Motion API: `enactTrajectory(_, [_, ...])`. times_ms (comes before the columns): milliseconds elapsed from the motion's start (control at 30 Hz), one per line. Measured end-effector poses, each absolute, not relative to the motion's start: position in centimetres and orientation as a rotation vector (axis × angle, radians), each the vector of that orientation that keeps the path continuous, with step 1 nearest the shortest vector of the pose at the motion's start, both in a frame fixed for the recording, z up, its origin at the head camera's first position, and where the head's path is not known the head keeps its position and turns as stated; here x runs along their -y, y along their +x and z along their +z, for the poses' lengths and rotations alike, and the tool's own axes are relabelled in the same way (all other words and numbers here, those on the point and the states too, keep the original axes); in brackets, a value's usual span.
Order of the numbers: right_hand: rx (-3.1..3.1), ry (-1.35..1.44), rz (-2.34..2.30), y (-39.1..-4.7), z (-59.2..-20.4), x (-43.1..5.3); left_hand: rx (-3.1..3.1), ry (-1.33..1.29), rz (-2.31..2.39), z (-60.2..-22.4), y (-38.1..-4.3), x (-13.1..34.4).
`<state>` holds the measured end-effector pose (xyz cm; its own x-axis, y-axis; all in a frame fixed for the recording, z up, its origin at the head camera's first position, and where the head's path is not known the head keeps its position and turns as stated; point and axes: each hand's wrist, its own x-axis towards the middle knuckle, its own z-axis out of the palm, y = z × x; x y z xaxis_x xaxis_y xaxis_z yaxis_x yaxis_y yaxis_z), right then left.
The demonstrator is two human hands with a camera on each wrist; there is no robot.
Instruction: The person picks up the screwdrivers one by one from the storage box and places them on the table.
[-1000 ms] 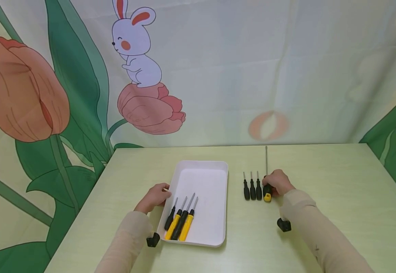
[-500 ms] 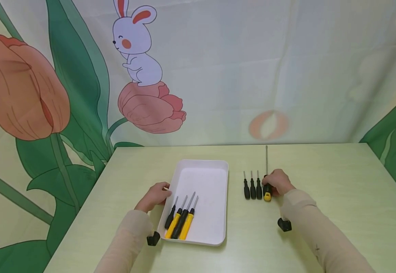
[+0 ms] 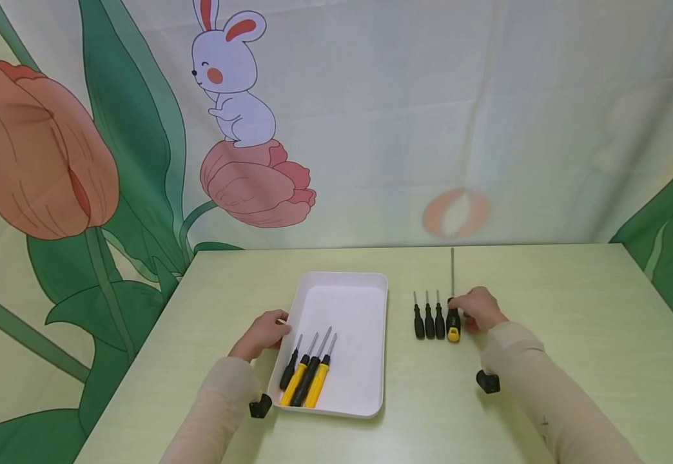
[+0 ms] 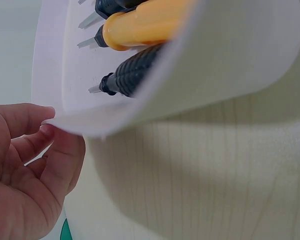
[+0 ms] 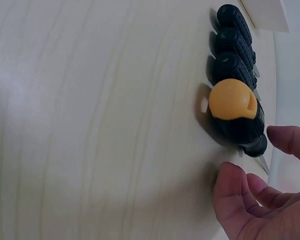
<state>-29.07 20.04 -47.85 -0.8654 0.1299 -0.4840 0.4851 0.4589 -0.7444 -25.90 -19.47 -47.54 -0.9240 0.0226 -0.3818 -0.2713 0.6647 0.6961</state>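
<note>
My left hand [image 3: 263,334] pinches the left rim of a white tray [image 3: 360,386]; in the left wrist view the thumb lies over the rim and the fingers under it. Inside the tray lie a small black screwdriver [image 3: 290,372], two yellow-handled ones [image 3: 317,384] and a longer black one [image 3: 307,380]. To the right, my right hand [image 3: 481,308] is beside a large black screwdriver [image 3: 454,319] with a yellow end cap [image 5: 231,99] and a long shaft. Its thumb and fingers are spread, with a gap to the handle in the right wrist view.
Three small black screwdrivers [image 3: 429,322] stand in a row on the table [image 3: 574,335], left of the large one, tips pointing away. A printed curtain [image 3: 371,129] hangs behind the table's far edge.
My right hand has loosened from the large screwdriver and shifted slightly right, showing more of the handle. The left hand and the tray have stayed in place.
</note>
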Motion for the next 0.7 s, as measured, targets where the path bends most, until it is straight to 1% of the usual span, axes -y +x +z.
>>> enactTrajectory(367, [-2.362, 0.503, -1.415, -29.2, -46.9, -20.6, -2.526, -0.204, 1.135, -47.6, -26.0, 19.4])
enactTrajectory(700, [-2.264, 0.477, -1.534, -29.0, -44.6, -19.0, -2.522, -0.219, 1.129, -47.6, -26.0, 19.4])
